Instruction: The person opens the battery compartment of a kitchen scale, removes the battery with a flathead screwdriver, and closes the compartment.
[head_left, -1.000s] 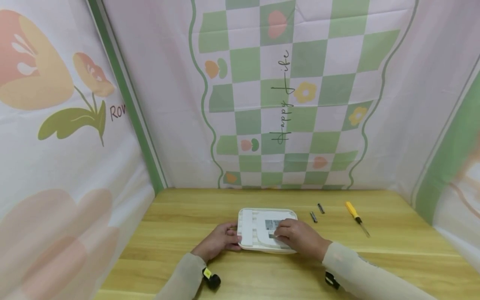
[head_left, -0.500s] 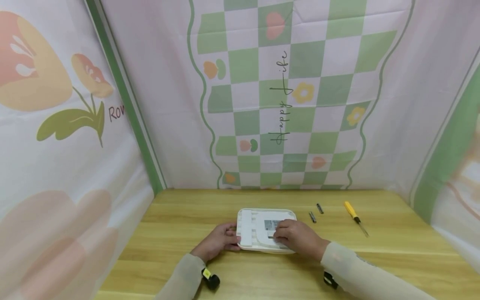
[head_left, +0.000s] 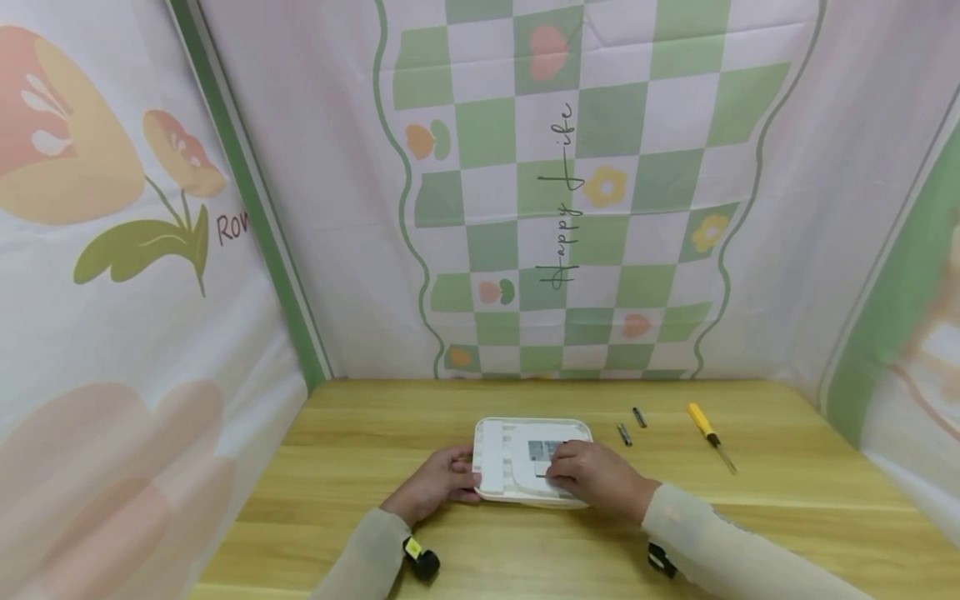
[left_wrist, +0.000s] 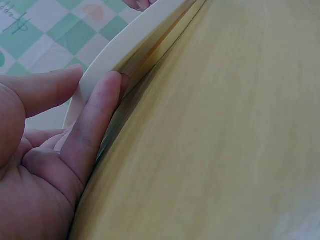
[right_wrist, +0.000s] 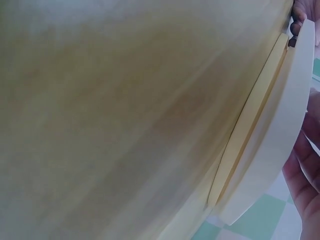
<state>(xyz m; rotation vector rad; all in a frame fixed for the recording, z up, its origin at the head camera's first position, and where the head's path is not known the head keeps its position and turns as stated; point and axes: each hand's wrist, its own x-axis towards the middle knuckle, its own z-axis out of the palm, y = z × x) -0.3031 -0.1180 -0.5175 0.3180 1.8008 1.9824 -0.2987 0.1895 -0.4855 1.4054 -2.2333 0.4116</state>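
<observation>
A white rounded-rectangular device (head_left: pixel 492 454) lies on the table with a grey printed label on its upper face. My left hand (head_left: pixel 437 483) grips its left end. In the left wrist view, thumb and finger of the left hand (left_wrist: pixel 60 135) pinch the device's white rim (left_wrist: pixel 132 40). Bent over the label's near side, my right hand (head_left: pixel 600 479) holds a small white cover (head_left: pixel 541 470) at its fingertips; most of that piece is hidden. The device's side (right_wrist: pixel 280 135) also shows in the right wrist view, beside the right hand (right_wrist: pixel 307 160).
Two small batteries (head_left: pixel 625 434) (head_left: pixel 639 417) lie right of the device. Farther right is a screwdriver (head_left: pixel 703 423) with a yellow handle. The wooden table (head_left: pixel 360 417) ends at a patterned cloth backdrop (head_left: pixel 555 250), with cloth on both sides.
A small dark greenish opening beside the right fingertips has given way to the white cover, which now sits slightly lower. The left hand keeps its grip on the device.
</observation>
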